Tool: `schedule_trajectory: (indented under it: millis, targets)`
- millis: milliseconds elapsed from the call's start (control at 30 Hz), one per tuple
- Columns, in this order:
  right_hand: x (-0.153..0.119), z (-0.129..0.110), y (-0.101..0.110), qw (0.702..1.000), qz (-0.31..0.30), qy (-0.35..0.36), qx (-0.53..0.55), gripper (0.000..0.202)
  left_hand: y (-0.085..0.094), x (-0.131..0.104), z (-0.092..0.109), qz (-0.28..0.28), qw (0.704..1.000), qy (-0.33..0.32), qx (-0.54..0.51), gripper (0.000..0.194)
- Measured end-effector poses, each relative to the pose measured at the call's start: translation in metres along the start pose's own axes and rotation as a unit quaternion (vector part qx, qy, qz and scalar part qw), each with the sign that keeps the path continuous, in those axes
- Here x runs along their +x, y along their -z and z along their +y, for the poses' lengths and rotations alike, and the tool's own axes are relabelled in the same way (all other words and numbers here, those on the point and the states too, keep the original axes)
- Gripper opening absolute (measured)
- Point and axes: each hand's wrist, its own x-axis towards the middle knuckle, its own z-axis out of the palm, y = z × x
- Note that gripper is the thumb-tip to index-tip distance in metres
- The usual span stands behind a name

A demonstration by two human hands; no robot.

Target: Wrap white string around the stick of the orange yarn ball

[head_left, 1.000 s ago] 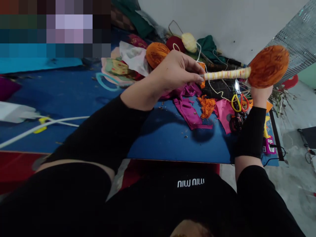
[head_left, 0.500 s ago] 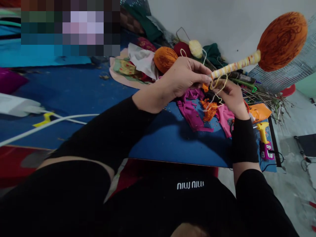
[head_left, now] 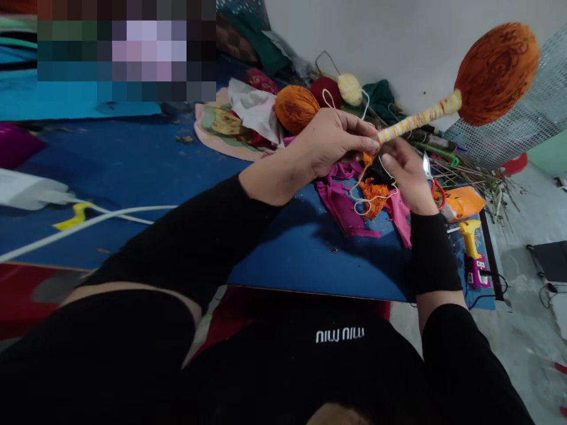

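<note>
My left hand (head_left: 339,140) pinches the lower end of a stick handle (head_left: 419,118) wrapped in pale yellow and white yarn. An orange, dark-patterned oval head (head_left: 498,74) tops this handle, which tilts up to the right. Close beside that end is my right hand (head_left: 410,171), its fingers curled and slightly blurred. A thin pale yarn (head_left: 364,203) hangs in loops between the hands and over the cloth scraps. The right fingertips are partly hidden, but they appear closed around the yarn near the handle's end.
Magenta cloth scraps (head_left: 343,206) and an orange tangle (head_left: 374,198) lie below my hands. Red-handled scissors (head_left: 436,186) and a yellow glue gun (head_left: 472,242) are to the right. Behind are another orange oval (head_left: 296,109), a yellow yarn ball (head_left: 349,88) and dry stems (head_left: 482,180). A white cable (head_left: 110,213) crosses the left.
My right hand has shifted slightly and turned at the handle's end. The yarn loop that stood up by the fingers now hangs lower. The orange head has moved a little left.
</note>
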Motion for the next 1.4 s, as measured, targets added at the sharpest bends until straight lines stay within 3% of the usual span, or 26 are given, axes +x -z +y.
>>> schedule_trajectory:
  millis: [67, 167, 300, 433, 600, 867, 1067, 1200, 1400]
  targets:
    - [-0.002, 0.003, -0.018, 0.995, -0.036, -0.035, 0.083, 0.044, -0.001, 0.0, 0.001, 0.007, 0.999, 0.015, -0.045, 0.014]
    - [-0.009, 0.0, -0.021, 0.992, 0.023, -0.067, 0.109, 0.055, -0.002, 0.0, 0.007, 0.018, 0.996, 0.031, -0.076, 0.012]
    - [-0.013, -0.009, -0.013, 0.99, 0.14, -0.005, -0.025, 0.056, -0.003, 0.0, 0.014, 0.007, 0.992, 0.055, -0.11, 0.02]
    - [-0.014, -0.006, -0.015, 0.967, 0.174, 0.071, -0.173, 0.055, -0.006, 0.001, 0.015, 0.025, 0.994, 0.034, -0.101, 0.023]
    - [-0.018, -0.002, -0.018, 0.956, 0.151, 0.112, -0.226, 0.06, -0.008, 0.004, 0.003, 0.061, 0.998, -0.029, -0.003, 0.017]
    - [-0.022, -0.023, -0.016, 0.948, 0.071, 0.019, -0.311, 0.053, -0.008, 0.009, -0.014, 0.051, 0.98, -0.11, 0.155, 0.019]
    - [-0.018, -0.036, 0.0, 0.917, 0.073, -0.022, -0.391, 0.048, -0.012, 0.001, -0.011, 0.03, 0.963, -0.138, 0.229, 0.017]
    - [-0.015, -0.045, 0.006, 0.911, 0.074, -0.061, -0.4, 0.04, -0.014, -0.005, -0.014, 0.029, 0.948, -0.166, 0.269, 0.015]
    - [-0.01, -0.045, 0.006, 0.91, 0.1, -0.051, -0.399, 0.024, -0.017, -0.012, -0.02, 0.016, 0.925, -0.179, 0.336, 0.021]
